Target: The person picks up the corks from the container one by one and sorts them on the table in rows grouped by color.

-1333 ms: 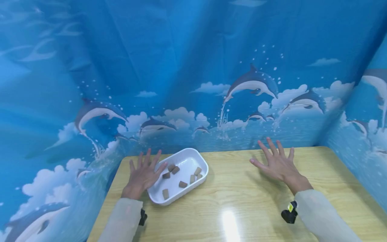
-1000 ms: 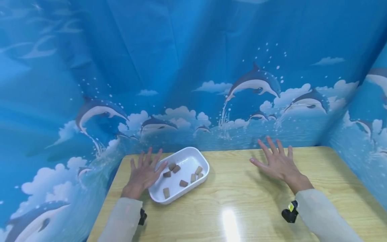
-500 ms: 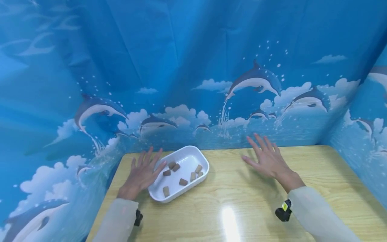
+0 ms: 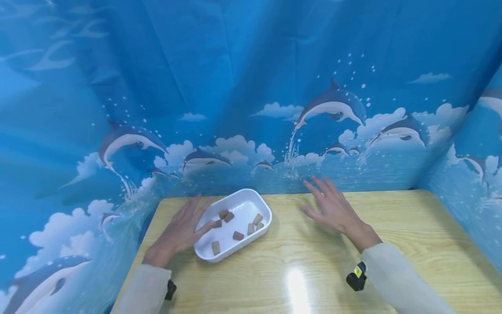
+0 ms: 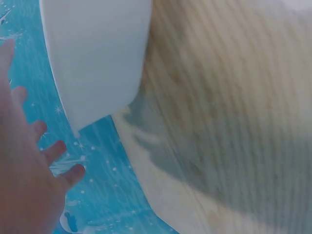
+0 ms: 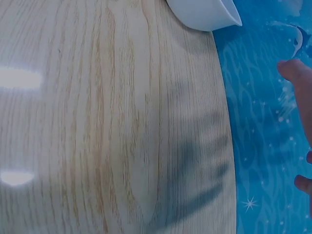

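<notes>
A white rectangular dish (image 4: 256, 237) with rounded corners lies at a slant on the table. Inside it are several small brown blocks (image 4: 238, 236), some darker than others, their material too small to tell. My left hand (image 4: 182, 229) hovers at the dish's left side, fingers extended, the thumb over its rim. My right hand (image 4: 333, 209) is above the table to the right of the dish, fingers spread and holding nothing. In the left wrist view the dish wall (image 5: 97, 58) stands beside my fingers; the right wrist view catches only a corner of the dish (image 6: 204, 12).
The light wooden table (image 4: 313, 270) ends at a blue curtain (image 4: 251, 87) printed with dolphins and clouds, which also runs along both sides. A bright light reflection sits near the front middle. Each sleeve carries a small black wrist device (image 4: 356, 279).
My right hand has moved left, toward the dish. My left hand has turned and its fingers have drawn closer together. Dish and blocks stay in place.
</notes>
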The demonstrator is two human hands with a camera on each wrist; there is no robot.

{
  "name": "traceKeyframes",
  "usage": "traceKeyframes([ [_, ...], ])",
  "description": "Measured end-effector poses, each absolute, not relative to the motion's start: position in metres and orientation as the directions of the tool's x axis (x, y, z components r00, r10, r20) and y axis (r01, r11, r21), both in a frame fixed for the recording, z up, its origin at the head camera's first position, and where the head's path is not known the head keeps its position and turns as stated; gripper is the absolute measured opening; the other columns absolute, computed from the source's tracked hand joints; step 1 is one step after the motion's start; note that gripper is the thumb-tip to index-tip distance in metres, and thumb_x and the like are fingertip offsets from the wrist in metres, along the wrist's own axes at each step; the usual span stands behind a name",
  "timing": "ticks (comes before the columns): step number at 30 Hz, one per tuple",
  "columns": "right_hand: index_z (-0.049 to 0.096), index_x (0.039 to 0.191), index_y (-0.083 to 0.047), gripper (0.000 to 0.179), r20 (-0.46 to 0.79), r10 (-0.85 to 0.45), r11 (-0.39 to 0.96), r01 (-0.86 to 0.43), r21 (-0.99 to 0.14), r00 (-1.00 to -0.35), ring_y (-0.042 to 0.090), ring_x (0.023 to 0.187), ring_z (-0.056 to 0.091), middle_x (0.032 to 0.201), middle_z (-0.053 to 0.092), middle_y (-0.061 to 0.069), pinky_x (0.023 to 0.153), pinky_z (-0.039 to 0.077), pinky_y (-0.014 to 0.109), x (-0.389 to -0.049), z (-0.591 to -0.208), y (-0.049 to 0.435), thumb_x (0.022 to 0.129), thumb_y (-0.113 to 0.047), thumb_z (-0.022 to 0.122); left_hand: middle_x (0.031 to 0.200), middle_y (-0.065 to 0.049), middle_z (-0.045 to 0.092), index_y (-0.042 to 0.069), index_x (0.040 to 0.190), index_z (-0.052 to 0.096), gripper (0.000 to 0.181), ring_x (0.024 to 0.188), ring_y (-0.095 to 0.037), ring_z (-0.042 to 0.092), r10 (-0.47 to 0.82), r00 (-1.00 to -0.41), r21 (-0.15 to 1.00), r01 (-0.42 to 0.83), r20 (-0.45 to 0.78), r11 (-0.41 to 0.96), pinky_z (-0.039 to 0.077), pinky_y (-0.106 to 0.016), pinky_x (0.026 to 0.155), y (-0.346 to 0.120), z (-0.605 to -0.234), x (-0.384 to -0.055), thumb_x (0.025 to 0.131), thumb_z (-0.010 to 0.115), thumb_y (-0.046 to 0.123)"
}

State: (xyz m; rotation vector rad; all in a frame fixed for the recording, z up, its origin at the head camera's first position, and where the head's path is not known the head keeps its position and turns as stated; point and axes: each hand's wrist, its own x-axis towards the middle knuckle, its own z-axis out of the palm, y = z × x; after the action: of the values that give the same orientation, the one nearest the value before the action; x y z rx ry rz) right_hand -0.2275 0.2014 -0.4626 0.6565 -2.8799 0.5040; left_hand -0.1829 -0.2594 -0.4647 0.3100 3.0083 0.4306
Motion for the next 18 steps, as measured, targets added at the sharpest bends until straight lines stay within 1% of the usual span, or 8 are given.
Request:
traceKeyframes([
  [3,0.038,0.17,-0.013,0.08,0.22,-0.41,0.839,-0.461,-0.289,-0.885,0.057,0.16,0.027,0.175,0.034,0.023,0.123,0.028,0.084,-0.227,-0.463,0.196,0.107,-0.054,0.062,0.185,-0.016,0.007,0.032,0.177,0.018,0.083,0.168,-0.049,0.011,0.225,-0.972,0.291,0.197,-0.067,0.936,0.018,-0.08,0.129,-0.263,-0.466,-0.179,0.109,0.048,0.069],
  [5,0.039,0.17,-0.013,0.079,0.23,-0.421,0.83,-0.475,-0.291,-0.877,0.055,0.159,0.033,0.173,0.039,0.023,0.123,0.031,0.082,-0.227,-0.464,0.191,0.106,-0.053,0.064,0.185,-0.015,0.007,0.031,0.177,0.018,0.084,0.168,-0.048,0.012,0.229,-0.971,0.294,0.198,-0.074,0.935,0.019,-0.079,0.129,-0.265,-0.467,-0.177,0.108,0.049,0.069],
  [10,0.044,0.167,-0.014,0.077,0.252,-0.443,0.803,-0.506,-0.315,-0.86,0.05,0.153,0.046,0.164,0.053,0.022,0.121,0.04,0.077,-0.226,-0.463,0.178,0.104,-0.048,0.071,0.184,-0.016,0.009,0.026,0.176,0.02,0.085,0.168,-0.049,0.015,0.232,-0.97,0.292,0.201,-0.075,0.935,0.021,-0.079,0.129,-0.27,-0.47,-0.172,0.109,0.056,0.061],
  [14,0.048,0.165,-0.014,0.075,0.256,-0.458,0.788,-0.522,-0.326,-0.851,0.047,0.149,0.052,0.16,0.057,0.021,0.118,0.045,0.074,-0.225,-0.461,0.167,0.103,-0.048,0.073,0.184,-0.017,0.013,0.023,0.176,0.021,0.085,0.167,-0.049,0.017,0.219,-0.973,0.276,0.191,-0.074,0.942,0.022,-0.078,0.129,-0.271,-0.475,-0.17,0.109,0.055,0.062],
  [18,0.051,0.163,-0.013,0.074,0.255,-0.472,0.774,-0.535,-0.339,-0.844,0.045,0.147,0.055,0.159,0.059,0.02,0.115,0.05,0.071,-0.225,-0.459,0.156,0.102,-0.048,0.074,0.184,-0.015,0.014,0.02,0.176,0.021,0.085,0.167,-0.047,0.021,0.228,-0.972,0.27,0.205,-0.055,0.941,0.023,-0.076,0.13,-0.275,-0.482,-0.168,0.109,0.054,0.061],
])
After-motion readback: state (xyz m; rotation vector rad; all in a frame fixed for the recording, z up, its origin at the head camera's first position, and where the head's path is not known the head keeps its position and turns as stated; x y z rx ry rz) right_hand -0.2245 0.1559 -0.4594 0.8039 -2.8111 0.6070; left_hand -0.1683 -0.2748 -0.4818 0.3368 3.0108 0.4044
